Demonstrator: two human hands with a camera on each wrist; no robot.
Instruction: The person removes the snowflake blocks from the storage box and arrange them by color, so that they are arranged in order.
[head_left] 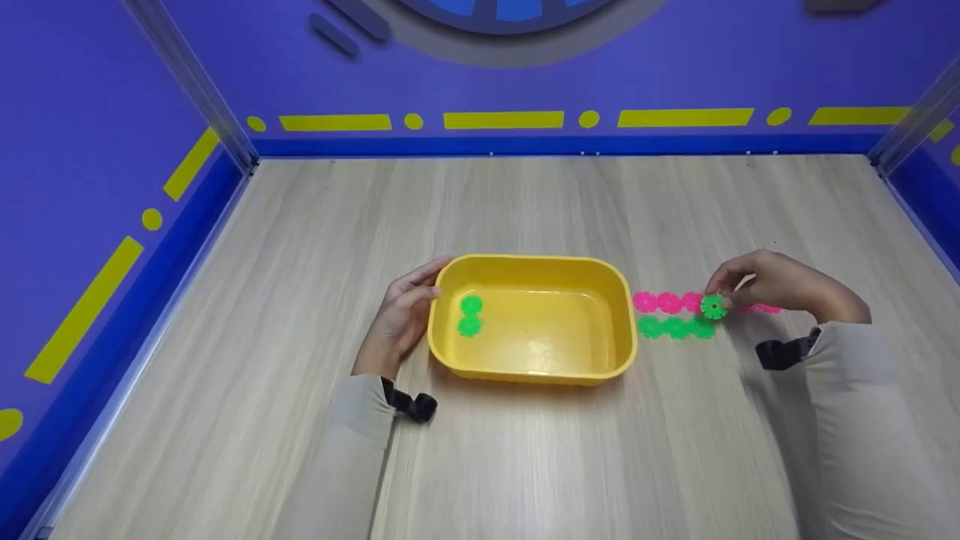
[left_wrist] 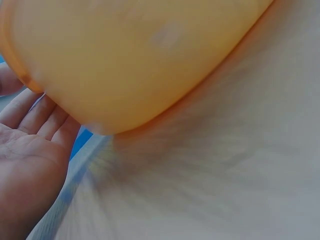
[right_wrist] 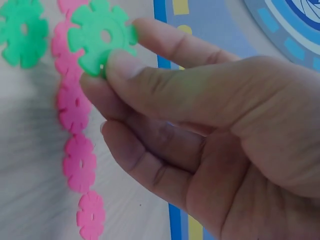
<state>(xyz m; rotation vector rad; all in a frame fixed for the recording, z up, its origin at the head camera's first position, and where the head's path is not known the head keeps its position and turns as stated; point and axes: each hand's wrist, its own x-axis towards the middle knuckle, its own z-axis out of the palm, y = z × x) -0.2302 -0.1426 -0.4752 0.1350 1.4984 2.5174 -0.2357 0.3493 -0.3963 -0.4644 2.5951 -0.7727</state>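
Note:
In the head view my left hand [head_left: 402, 319] grips the left side of a yellow plastic basin [head_left: 622, 352], thumb at the rim and fingers along the outer wall. The left wrist view shows its palm facing the basin's wall [left_wrist: 125, 65]. Two green snowflake discs [head_left: 470, 316] lie on the basin floor near its left end. To the right of the basin, my right hand [head_left: 784, 285] pinches a green snowflake disc [right_wrist: 102, 37] between thumb and fingers. It hovers over a row of pink snowflake discs [head_left: 670, 302]. A shorter row of green discs [head_left: 675, 328] lies nearer me.
The wood-grain table [head_left: 540, 457] carries the basin and disc rows. Blue walls [head_left: 510, 90] with yellow marks stand along the back and sides. A black wrist camera [head_left: 416, 407] sits on the left forearm and another [head_left: 784, 354] on the right.

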